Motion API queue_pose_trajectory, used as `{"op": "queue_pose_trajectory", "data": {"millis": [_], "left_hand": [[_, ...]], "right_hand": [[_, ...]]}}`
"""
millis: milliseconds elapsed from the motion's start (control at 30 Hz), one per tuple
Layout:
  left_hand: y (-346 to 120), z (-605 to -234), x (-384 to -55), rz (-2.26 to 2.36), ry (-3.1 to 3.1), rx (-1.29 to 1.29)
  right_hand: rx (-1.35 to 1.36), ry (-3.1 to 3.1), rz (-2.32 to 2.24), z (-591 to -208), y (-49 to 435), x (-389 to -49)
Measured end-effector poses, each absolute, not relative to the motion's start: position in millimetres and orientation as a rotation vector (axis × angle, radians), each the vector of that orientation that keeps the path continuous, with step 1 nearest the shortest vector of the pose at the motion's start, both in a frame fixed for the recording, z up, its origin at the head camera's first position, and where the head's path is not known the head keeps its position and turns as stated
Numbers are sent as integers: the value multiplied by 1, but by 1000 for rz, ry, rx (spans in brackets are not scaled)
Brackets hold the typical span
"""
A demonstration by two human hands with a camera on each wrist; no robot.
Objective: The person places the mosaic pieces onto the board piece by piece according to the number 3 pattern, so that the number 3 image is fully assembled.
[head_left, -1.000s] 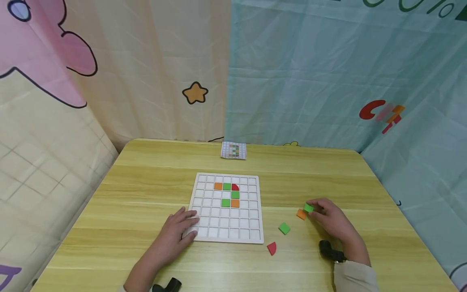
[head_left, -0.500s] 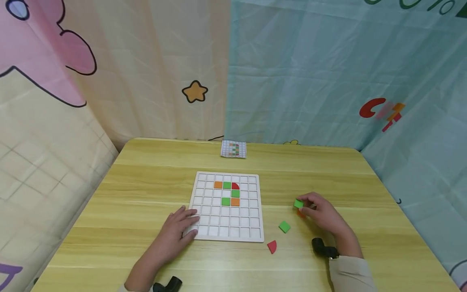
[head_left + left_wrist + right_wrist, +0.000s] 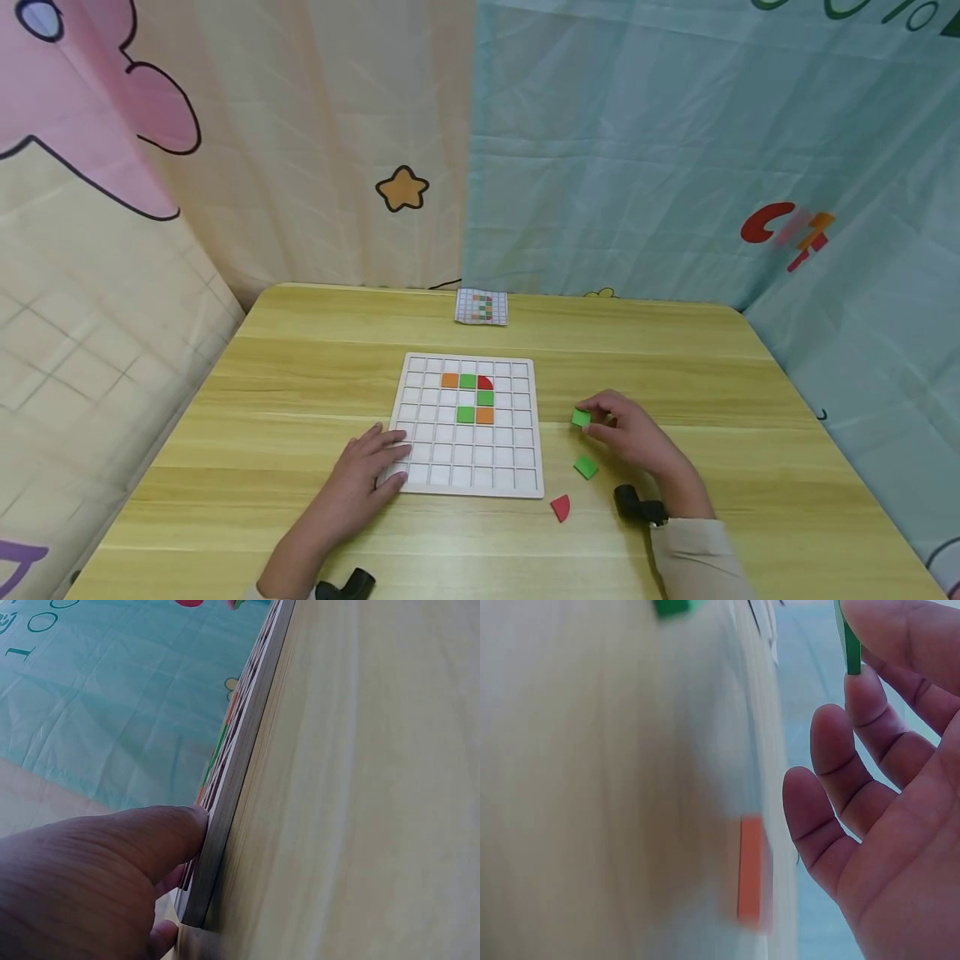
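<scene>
Wood-grain table (image 3: 247, 400), peach curtain (image 3: 322, 125) and blue curtain (image 3: 600, 167) behind. Printed grid card (image 3: 481, 307) at far edge, pattern too small to read fully. White grid board (image 3: 457, 477) mid-table, six pieces seated: orange, green, red quarter-round in a row; green below the red; then green and orange side by side.

Right hand (image 3: 632, 433) pinches a green tile (image 3: 581, 417) between thumb and fingertips, remaining fingers loose. Change: over the last second it shifts left, away from the orange tile (image 3: 751, 868), now near the board's right edge but apart from it. Orange tile stays on the table, seen in right wrist view. Loose green tile (image 3: 586, 467) and red piece (image 3: 561, 507) unmoved.

Left hand (image 3: 365, 475) unchanged: fingers spread, resting on the board's near-left corner, probably steadying it.

Judgement: pick done, transfer underway, placement pending; board count still six.
</scene>
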State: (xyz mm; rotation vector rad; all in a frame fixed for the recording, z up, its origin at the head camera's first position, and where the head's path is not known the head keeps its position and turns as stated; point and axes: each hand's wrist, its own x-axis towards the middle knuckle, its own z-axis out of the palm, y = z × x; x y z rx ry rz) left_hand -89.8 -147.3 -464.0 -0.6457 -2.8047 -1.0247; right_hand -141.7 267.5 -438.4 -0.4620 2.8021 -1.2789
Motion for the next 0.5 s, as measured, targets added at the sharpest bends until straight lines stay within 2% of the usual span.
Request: {"op": "queue_pose_trajectory", "data": {"millis": [500], "left_hand": [[-147, -463, -90, -1011, -2803, -652]], "right_hand": [[-482, 2708, -1273, -432, 220, -158]]}}
